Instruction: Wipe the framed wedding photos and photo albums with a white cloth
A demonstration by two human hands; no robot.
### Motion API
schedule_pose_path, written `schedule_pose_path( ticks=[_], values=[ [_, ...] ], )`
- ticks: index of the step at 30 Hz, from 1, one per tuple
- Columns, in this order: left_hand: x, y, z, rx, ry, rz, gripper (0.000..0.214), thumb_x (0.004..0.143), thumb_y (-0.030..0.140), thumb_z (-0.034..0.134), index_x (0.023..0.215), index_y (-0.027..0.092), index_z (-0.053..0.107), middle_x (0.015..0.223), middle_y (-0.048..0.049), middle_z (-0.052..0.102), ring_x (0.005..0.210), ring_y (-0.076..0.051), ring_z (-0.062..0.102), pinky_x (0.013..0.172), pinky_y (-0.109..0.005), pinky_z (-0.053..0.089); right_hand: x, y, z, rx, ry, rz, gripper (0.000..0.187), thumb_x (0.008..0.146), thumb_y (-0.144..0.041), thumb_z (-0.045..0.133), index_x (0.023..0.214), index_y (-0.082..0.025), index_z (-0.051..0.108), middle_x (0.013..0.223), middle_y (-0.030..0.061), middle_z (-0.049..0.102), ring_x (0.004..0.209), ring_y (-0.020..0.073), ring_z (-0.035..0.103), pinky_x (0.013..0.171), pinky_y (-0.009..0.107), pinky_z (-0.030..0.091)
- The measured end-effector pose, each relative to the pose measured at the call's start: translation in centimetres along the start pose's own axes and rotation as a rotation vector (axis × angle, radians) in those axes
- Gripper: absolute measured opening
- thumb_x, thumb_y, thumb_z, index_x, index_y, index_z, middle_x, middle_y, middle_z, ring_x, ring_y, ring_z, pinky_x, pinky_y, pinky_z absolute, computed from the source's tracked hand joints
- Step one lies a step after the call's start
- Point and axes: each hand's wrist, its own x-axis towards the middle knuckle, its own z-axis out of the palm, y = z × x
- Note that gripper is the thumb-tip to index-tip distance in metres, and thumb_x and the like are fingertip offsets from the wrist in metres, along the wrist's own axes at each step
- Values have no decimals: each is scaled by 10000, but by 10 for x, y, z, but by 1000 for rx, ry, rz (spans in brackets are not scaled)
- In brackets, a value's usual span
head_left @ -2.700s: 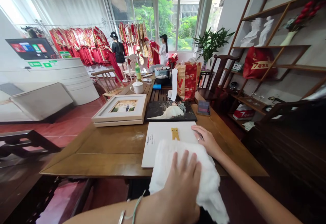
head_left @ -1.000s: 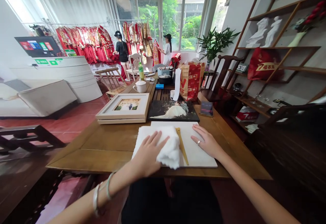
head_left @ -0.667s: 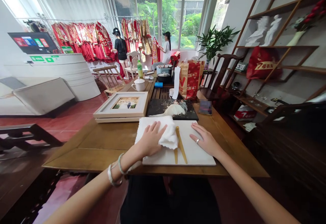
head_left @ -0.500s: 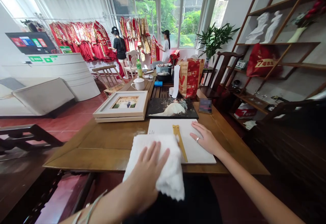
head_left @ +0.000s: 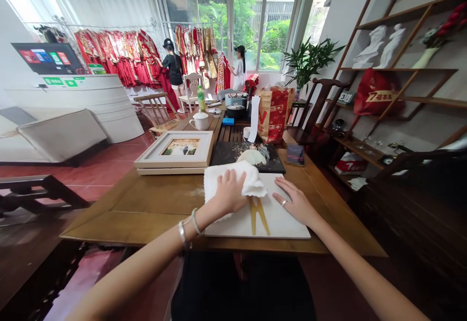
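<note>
My left hand (head_left: 230, 192) is on a bunched white cloth (head_left: 215, 180), gripping it against the upper left of a white panel (head_left: 233, 228). On that panel is a flat gold shape (head_left: 254, 218) with two legs, its upper part hidden by the cloth. My right hand (head_left: 294, 202) lies flat along the panel's right side, fingers stretched out and a ring on one of them. Just beyond the panel is a dark picture board (head_left: 226, 153) with a pale dress on it, partly covered by the cloth.
Framed pictures (head_left: 175, 165) are stacked on the left of the wooden table (head_left: 138, 209). Further back stand a white lidded mug (head_left: 200, 120), a red paper bag (head_left: 273, 116) and a black pot (head_left: 235, 111). Two people are by racks of red garments (head_left: 116, 53). Shelves (head_left: 401, 68) line the right wall.
My left hand has pushed the cloth away from the table's front edge, up over the panel, showing the gold shape's two legs. My right hand stays in place.
</note>
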Motion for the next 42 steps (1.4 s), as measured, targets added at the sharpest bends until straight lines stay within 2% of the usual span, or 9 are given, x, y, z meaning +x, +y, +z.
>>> schedule_pose_path(
  ticks=[6, 11, 16, 19, 25, 28, 33, 38, 42],
  values=[
    [12, 41, 6, -36, 19, 35, 708, 773, 314, 526, 1406, 176, 241, 1454, -182, 226, 1327, -394, 160, 1028, -572, 153, 2, 6, 4, 65, 57, -48, 397, 860, -269, 401, 1217, -228, 570, 1319, 80, 532, 1263, 245, 434, 1076, 475, 303],
    [-49, 63, 20, -39, 13, 196, 842, 697, 342, 606, 1418, 178, 202, 1489, -205, 101, 1345, -425, 2, 1029, -629, 95, 1, 8, 2, 79, 31, -46, 415, 845, -240, 399, 1221, -205, 570, 1335, 93, 515, 1274, 252, 420, 1067, 474, 321],
    [-100, 61, 23, -57, -53, 310, 975, 655, 441, 638, 1440, 235, 97, 1509, -164, -1, 1347, -396, -95, 1029, -650, 41, -1, 6, 3, 62, 49, -21, 403, 864, -241, 393, 1229, -235, 563, 1334, 60, 520, 1279, 234, 414, 1096, 475, 277],
    [-80, 48, 15, -57, -59, 290, 898, 693, 411, 605, 1436, 265, 121, 1508, -146, 80, 1362, -376, -4, 1022, -655, 65, -1, 7, 3, 63, 54, -43, 393, 865, -255, 398, 1217, -228, 572, 1334, 72, 519, 1267, 238, 429, 1082, 478, 300],
    [2, 6, 10, -43, 68, 169, 612, 815, 350, 476, 1388, 223, 302, 1453, -132, 277, 1342, -345, 174, 1035, -622, 102, 1, 8, 2, 21, 35, -39, 398, 876, -261, 375, 1219, -195, 566, 1342, 96, 507, 1274, 231, 422, 1079, 462, 310],
    [15, -9, 10, -42, 61, 132, 547, 844, 320, 425, 1371, 200, 336, 1447, -130, 292, 1341, -335, 184, 1027, -624, 133, 1, 7, 0, 9, 26, -18, 404, 877, -249, 368, 1226, -179, 560, 1348, 103, 500, 1278, 229, 417, 1084, 462, 302],
    [-31, -1, 4, -57, -16, 196, 610, 790, 254, 443, 1385, 211, 313, 1477, -110, 238, 1360, -327, 124, 1037, -611, 142, 0, 7, -1, 17, 35, -12, 398, 875, -244, 378, 1224, -192, 563, 1346, 93, 504, 1280, 231, 415, 1086, 463, 299],
    [-97, 22, -2, -61, -125, 258, 925, 612, 198, 552, 1436, 278, 138, 1512, -83, 125, 1372, -330, 16, 1053, -608, 59, -1, 7, 0, 13, 36, -13, 400, 872, -244, 378, 1220, -191, 568, 1338, 89, 512, 1279, 228, 416, 1092, 446, 298],
    [-92, 15, 3, -52, -73, 277, 879, 638, 217, 553, 1427, 283, 171, 1502, -109, 156, 1372, -324, 62, 1056, -593, 70, -1, 7, 0, 11, 41, -15, 397, 872, -241, 379, 1218, -192, 568, 1336, 93, 514, 1275, 233, 420, 1085, 463, 303]
  ],
)
